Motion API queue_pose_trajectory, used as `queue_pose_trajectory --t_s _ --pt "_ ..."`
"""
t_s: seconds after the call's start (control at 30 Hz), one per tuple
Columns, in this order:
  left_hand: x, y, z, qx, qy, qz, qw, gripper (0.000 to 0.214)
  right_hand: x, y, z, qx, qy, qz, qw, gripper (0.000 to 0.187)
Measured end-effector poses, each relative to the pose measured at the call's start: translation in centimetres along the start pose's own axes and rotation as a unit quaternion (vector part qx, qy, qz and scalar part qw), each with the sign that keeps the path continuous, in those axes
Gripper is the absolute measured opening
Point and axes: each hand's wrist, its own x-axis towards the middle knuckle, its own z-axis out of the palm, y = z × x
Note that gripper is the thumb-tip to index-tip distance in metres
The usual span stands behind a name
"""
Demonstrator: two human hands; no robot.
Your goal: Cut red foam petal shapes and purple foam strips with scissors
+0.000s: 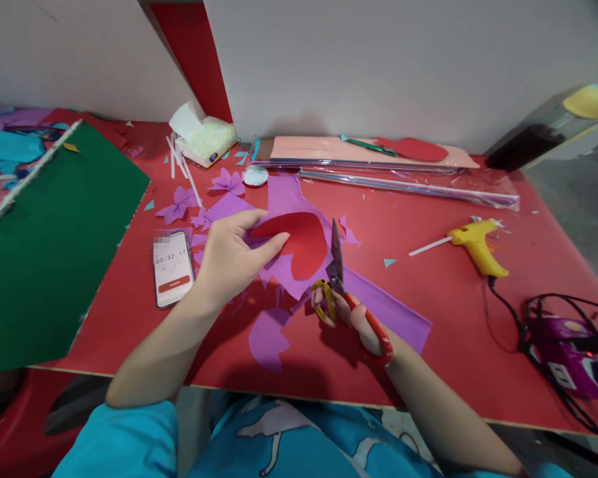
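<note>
My left hand pinches a red heart-shaped piece of foam together with a purple sheet held behind it, above the red table. My right hand grips scissors with red and yellow handles, fingers through the loops. The blades point away from me along the right edge of the heart. A purple offcut lies on the table below the hands, and a purple strip runs off to the right.
A phone showing a timer lies left of my hand. A green board covers the left side. Purple paper flowers, a tissue pack, a tape roll, wrapped sheets, a yellow glue gun and a purple device are around.
</note>
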Motion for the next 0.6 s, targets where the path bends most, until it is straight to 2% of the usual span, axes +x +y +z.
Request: queue_pose_trajectory --t_s 0.43,0.5,0.6 --pt "-0.1 -0.1 -0.2 0.012 0.07 -0.004 0.997 0.009 0.0 0.7 -0.7 0.004 -0.011 0.005 1.0 0.056" --pt "0.0 -0.1 -0.3 0.01 0.076 -0.002 0.997 0.01 0.2 1.3 -0.8 0.035 0.012 0.003 0.999 0.052" --pt "0.2 -0.3 -0.4 0.006 0.067 -0.006 0.998 0.012 0.6 1.7 -1.0 0.077 0.082 -0.003 0.994 0.038"
